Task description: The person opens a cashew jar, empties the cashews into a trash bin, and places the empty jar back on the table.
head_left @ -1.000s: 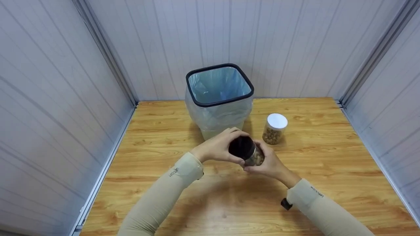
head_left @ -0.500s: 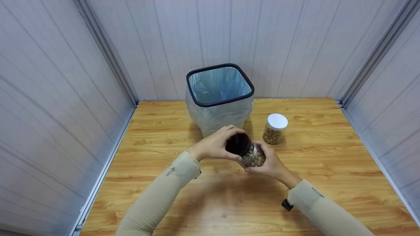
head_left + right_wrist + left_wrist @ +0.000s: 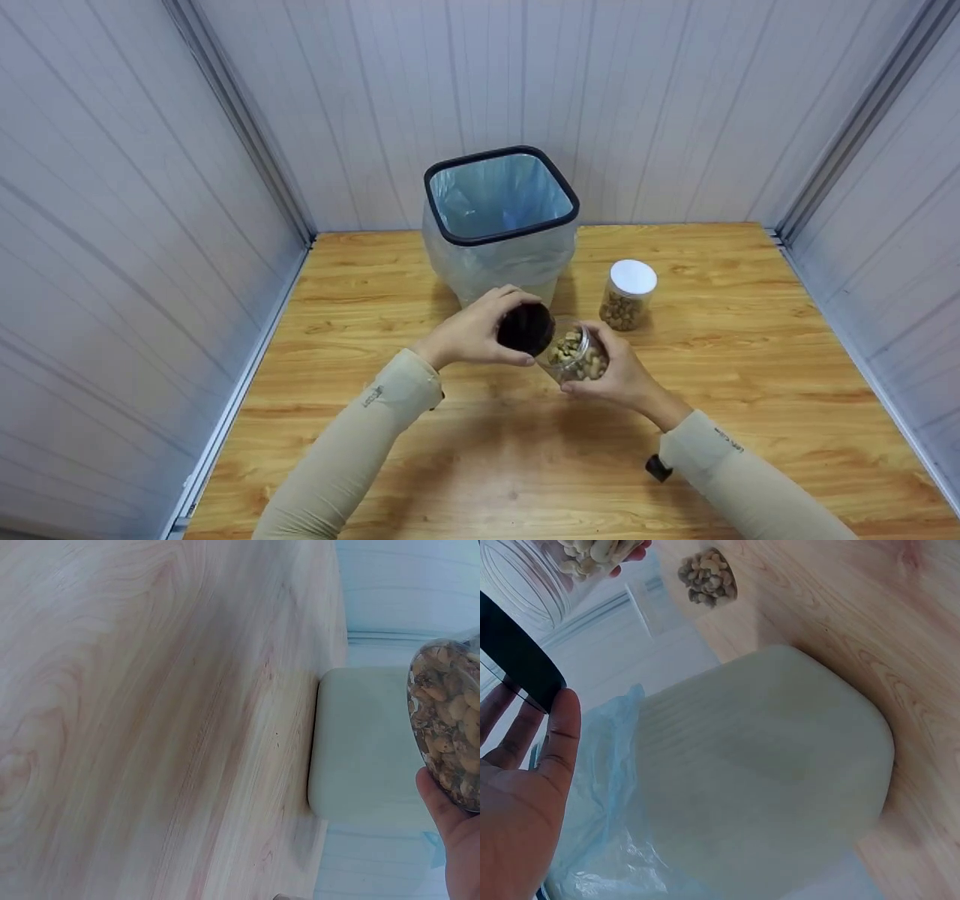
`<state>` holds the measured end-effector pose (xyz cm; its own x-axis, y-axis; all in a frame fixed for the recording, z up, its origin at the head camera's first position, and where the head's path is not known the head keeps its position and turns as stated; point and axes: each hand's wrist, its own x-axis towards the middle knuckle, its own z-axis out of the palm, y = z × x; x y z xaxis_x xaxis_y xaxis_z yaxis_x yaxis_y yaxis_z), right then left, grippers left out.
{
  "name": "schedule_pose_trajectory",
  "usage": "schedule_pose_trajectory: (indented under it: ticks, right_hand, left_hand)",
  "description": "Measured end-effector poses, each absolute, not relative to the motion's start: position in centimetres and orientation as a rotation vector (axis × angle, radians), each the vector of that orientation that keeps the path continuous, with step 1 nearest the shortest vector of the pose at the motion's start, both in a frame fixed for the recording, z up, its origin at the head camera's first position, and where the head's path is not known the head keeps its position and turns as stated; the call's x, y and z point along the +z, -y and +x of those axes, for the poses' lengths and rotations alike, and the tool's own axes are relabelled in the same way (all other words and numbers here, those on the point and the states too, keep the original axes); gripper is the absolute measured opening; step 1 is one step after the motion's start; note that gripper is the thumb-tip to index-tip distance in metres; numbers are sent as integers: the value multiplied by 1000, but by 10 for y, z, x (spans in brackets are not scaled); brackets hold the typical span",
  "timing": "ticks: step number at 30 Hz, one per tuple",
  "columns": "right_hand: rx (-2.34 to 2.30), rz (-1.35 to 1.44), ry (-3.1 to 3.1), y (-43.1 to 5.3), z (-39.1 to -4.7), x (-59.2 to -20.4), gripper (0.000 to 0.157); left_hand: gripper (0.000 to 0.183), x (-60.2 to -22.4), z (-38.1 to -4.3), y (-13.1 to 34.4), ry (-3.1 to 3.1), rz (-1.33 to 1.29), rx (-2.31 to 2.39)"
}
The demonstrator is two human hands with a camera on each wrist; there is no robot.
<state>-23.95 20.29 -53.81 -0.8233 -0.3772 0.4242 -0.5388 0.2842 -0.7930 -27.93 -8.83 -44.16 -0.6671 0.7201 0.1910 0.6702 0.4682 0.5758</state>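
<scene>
A black screw lid (image 3: 526, 328) is in my left hand (image 3: 472, 330), whose thumb and fingers grip it by its edge. My right hand (image 3: 626, 375) grips a clear jar (image 3: 585, 364) of pale nuts, tilted with its uncovered mouth toward the lid. Lid and jar are apart, with a small gap between them. In the left wrist view, the threaded neck of the jar (image 3: 559, 574) shows beside the lid (image 3: 525, 652). The right wrist view shows the nuts through the jar's base (image 3: 450, 724), above my right thumb.
Behind my hands stands a bin (image 3: 499, 262) with a black rim and a thin plastic liner. To its right, a white-lidded jar (image 3: 628, 296) of brown nuts stands upright on the wooden table (image 3: 360, 300). Pale panel walls (image 3: 517, 75) enclose the table on three sides.
My left hand has moved left with the black lid, drawing it off the jar. The jar's mouth and nuts are now exposed. My right hand stays nearly in place.
</scene>
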Motion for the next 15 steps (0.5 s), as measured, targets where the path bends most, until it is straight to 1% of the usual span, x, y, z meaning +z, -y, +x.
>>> schedule_pose_trajectory:
  ticks: [15]
  right_hand:
    - [1586,859,2378,-203,-239,-538,89]
  left_hand:
    - [85,-454,-278,112,-2641,1165,1004]
